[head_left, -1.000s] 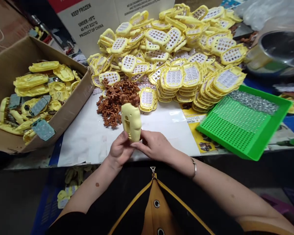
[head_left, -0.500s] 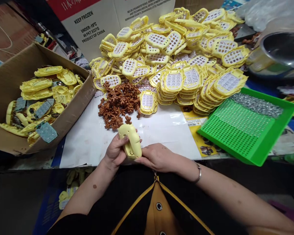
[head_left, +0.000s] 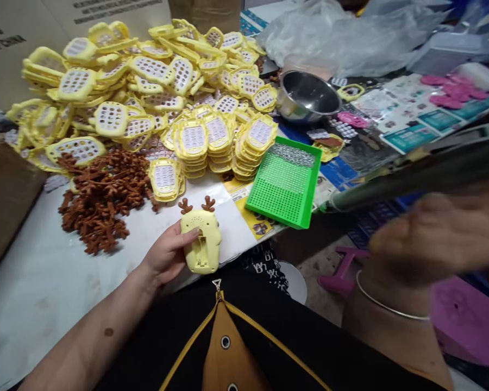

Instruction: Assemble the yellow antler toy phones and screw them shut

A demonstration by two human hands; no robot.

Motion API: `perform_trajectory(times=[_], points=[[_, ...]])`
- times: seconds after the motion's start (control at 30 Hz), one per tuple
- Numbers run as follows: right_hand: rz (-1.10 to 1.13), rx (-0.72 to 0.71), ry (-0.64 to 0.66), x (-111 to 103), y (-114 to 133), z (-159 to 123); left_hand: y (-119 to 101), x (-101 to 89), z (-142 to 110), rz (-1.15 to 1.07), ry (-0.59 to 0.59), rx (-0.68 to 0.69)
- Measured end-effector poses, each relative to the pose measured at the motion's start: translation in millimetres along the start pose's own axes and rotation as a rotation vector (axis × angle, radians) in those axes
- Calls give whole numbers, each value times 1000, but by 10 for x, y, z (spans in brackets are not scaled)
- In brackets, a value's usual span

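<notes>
My left hand (head_left: 169,252) grips a pale yellow toy phone (head_left: 206,250) with two brown antlers on its top. The phone's back faces me, showing screw holes, speaker holes and an uncovered battery compartment; my thumb lies beside that compartment. My right hand (head_left: 427,239) is raised at the far right, away from the phone and smeared by motion, so its fingers cannot be made out. Closest to the toy phone on the table are a heap of brown antler pieces (head_left: 101,201) and stacked yellow front shells (head_left: 193,141) with pale keypads.
A green perforated tray (head_left: 283,190) holds many small silvery screws (head_left: 295,155). Behind lie a large pile of yellow shells (head_left: 150,70), a metal bowl (head_left: 305,98) and clear plastic bags (head_left: 342,38). A cardboard box (head_left: 10,190) stands left; a pink stool (head_left: 468,320) is below right.
My right hand has let go of the toy phone and swung far right. The left hand has turned the phone upright, back towards me. The view has shifted right.
</notes>
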State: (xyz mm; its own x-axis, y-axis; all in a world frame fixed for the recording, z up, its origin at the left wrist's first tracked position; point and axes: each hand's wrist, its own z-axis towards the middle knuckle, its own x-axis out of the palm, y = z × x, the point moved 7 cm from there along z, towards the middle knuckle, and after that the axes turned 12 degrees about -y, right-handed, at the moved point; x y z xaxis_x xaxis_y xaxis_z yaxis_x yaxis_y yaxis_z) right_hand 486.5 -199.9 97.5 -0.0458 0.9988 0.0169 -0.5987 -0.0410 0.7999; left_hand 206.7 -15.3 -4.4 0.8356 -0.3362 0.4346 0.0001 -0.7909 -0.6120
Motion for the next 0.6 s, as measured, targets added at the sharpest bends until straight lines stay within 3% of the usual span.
perform_trajectory(times=[0.1, 0.17, 0.23, 0.37, 0.6], points=[[163, 212, 314, 197, -269, 0, 72, 465, 200, 79, 113, -69], [221, 303, 429, 281, -362, -4, 127, 745, 326, 134, 166, -107], [312, 311, 413, 314, -351, 56, 183, 974, 442, 174, 182, -137], [472, 182, 335, 390, -248, 170, 283, 1294, 607, 187, 172, -165], [446, 77, 417, 592, -571, 63, 387, 1438, 723, 221, 100, -173]])
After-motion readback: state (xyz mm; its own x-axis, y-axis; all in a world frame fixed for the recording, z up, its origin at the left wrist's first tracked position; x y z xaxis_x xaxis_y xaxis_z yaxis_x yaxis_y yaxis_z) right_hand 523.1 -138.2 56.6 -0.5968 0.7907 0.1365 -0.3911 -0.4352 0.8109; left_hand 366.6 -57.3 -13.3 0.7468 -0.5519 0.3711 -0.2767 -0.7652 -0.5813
